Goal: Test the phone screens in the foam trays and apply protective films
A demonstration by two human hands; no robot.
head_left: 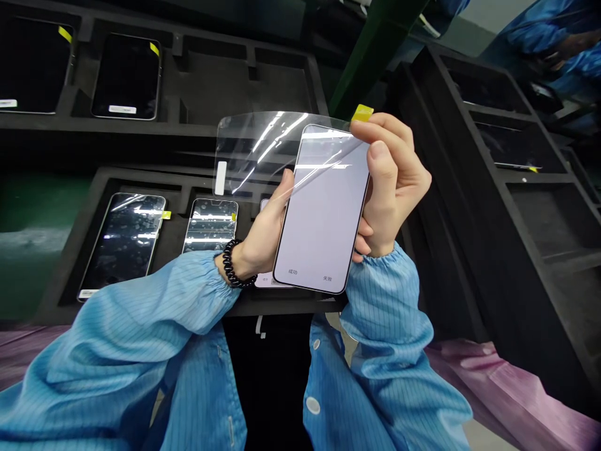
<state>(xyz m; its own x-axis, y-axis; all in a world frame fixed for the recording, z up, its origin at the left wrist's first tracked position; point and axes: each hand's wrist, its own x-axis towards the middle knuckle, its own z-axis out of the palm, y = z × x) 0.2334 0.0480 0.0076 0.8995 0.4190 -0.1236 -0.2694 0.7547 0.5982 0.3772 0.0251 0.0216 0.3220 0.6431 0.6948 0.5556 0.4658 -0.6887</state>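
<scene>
My left hand (265, 238) is wrapped round a smartphone (323, 219), thumb on its left edge and fingertips showing past its right edge. The phone is tilted, its screen lit pale with two small labels near the bottom. My right hand (394, 175) pinches a clear protective film (263, 150) at its upper right corner, by a yellow tab (362, 113). The film curves out to the left over the phone's top, with a white strip (220, 178) at its far end. Whether the film still touches the screen cannot be made out.
A black foam tray (173, 181) below my hands holds several phones, among them a dark one (124, 238) with a yellow tab. Another tray (216, 81) lies behind, with two phones at left. Stacked trays (469, 207) stand at right, near a green post (375, 50). A blue-sleeved person (549, 37) is at upper right.
</scene>
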